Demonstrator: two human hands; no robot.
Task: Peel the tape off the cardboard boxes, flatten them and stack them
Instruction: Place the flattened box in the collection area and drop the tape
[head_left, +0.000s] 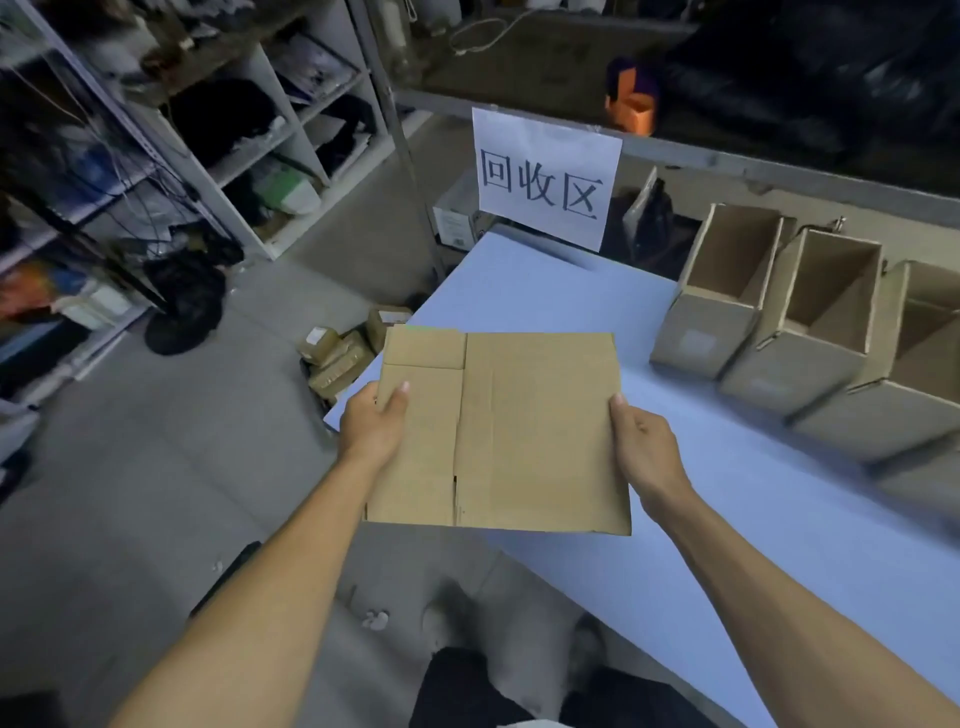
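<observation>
Flattened cardboard box (514, 431) held level above desk (727, 519) edge, left hand (371, 423) & right hand (647, 452) gripping opp. sides, thumbs on top, three open boxes (800, 322) upright beyond right fingers, sign (545, 176) behind.

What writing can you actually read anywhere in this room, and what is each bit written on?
"回收区": large dark characters on the white paper sign hanging from the shelf rail above the table.
Pale labels on the upright cardboard boxes: too blurred to read.
Labels on the small parcels on the floor: too small to read.

Paper sign (545, 176), perhaps cluttered shelving (218, 130)
</observation>
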